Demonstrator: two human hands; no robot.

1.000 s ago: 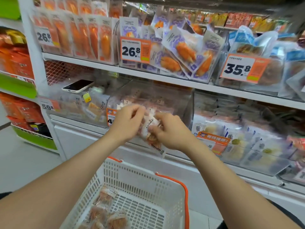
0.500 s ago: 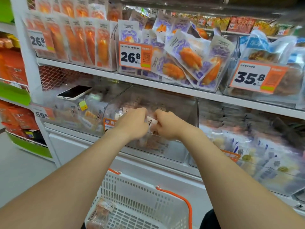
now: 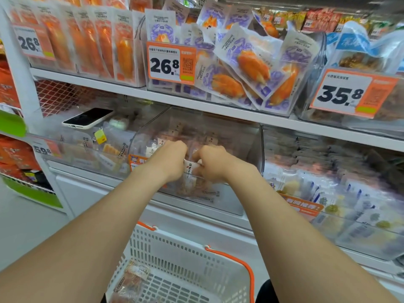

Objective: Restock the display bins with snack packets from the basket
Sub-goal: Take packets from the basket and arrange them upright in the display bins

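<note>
Both hands reach over the front rim of a clear plastic display bin on the lower shelf. My left hand and my right hand together grip a small snack packet with a white label, held just inside the bin's front wall. More brownish packets lie in the bin behind and below my fingers. Below my arms sits a white basket with orange handles; a few snack packets rest in its near left corner.
A phone lies on top of the left-hand bin. The upper shelf holds bins of orange and purple packets with price tags 26.8 and 35.8. A bin of pale packets stands to the right.
Both hands have carried the packet up from in front of the bin and forward over its rim. The view has moved closer to the shelf.
</note>
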